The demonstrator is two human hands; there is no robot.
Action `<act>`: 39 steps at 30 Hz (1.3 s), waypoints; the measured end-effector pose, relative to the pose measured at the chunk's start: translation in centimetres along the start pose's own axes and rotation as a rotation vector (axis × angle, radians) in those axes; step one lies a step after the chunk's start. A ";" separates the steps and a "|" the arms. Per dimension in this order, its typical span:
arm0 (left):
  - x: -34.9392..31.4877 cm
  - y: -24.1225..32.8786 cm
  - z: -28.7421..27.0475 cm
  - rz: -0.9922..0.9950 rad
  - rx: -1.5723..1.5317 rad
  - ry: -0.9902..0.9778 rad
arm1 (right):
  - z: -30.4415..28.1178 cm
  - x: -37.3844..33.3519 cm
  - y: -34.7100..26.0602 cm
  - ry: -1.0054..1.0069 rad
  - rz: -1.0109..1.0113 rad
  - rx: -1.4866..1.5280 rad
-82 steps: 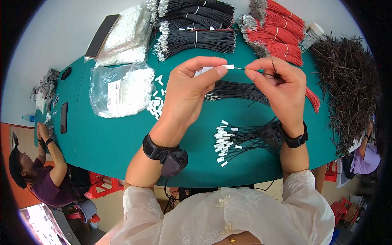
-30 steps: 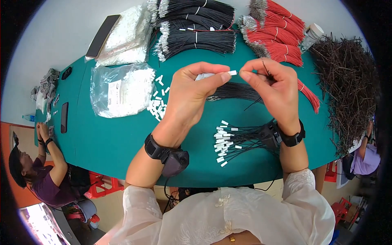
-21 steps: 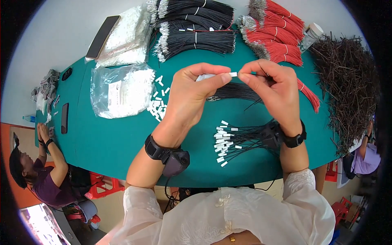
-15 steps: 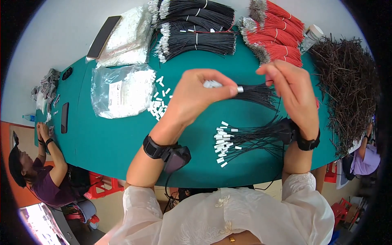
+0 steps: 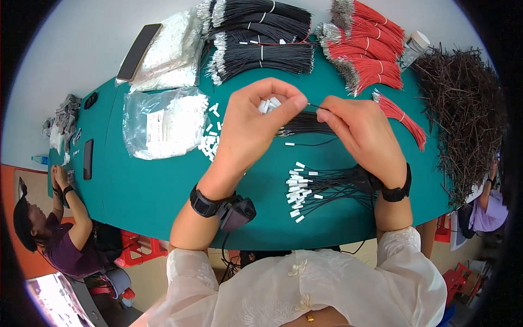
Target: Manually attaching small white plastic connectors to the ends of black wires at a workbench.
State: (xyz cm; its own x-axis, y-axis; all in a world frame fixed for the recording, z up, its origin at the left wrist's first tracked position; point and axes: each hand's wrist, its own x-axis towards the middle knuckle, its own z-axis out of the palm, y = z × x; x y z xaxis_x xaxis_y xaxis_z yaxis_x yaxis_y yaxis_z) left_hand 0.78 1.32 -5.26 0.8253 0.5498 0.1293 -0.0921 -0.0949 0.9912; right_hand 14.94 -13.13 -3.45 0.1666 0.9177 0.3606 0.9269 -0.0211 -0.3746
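My left hand (image 5: 259, 117) is curled around several small white connector housings (image 5: 269, 104), its thumb and forefinger pinched together. Close by on the right, my right hand (image 5: 362, 128) pinches a thin black wire (image 5: 314, 106), whose tip reaches the left fingertips. Whether a housing sits between those left fingertips is hidden. Beneath both hands lies a bundle of loose black wires (image 5: 308, 124). One wire with a white housing (image 5: 290, 144) on its end rests just below that bundle. Nearer me, many black wires with white housings (image 5: 298, 191) lie gathered under my right wrist.
Left of my hands are loose housings (image 5: 210, 143) and a clear bag of housings (image 5: 166, 125). Black wire bundles (image 5: 261, 57) and red ones (image 5: 376, 71) line the back. A brown tangled heap (image 5: 463, 120) stands right. A co-worker (image 5: 60, 234) sits at left.
My right hand has moved left and slightly down, bringing a wire tip to my left fingertips. The housing pinched there before is gone from them; a housed wire now lies below the bundle.
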 end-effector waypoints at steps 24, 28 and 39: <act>0.2 -1.0 0.1 -0.143 -0.691 -0.082 | 0.2 0.4 -0.3 0.368 0.175 0.570; 0.2 -0.8 0.4 -0.126 -0.677 -0.050 | 0.2 0.4 -0.2 0.358 0.182 0.608; 0.1 -1.1 0.2 -0.111 -0.654 -0.004 | 0.2 0.4 -0.4 0.333 0.232 0.614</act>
State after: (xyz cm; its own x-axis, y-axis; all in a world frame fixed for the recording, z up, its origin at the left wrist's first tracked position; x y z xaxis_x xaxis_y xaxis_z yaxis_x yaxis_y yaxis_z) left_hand 1.14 1.31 -6.35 0.8512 0.5242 0.0266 -0.3247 0.4860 0.8114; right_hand 14.52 -12.68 -3.37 0.5189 0.7458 0.4178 0.5168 0.1156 -0.8482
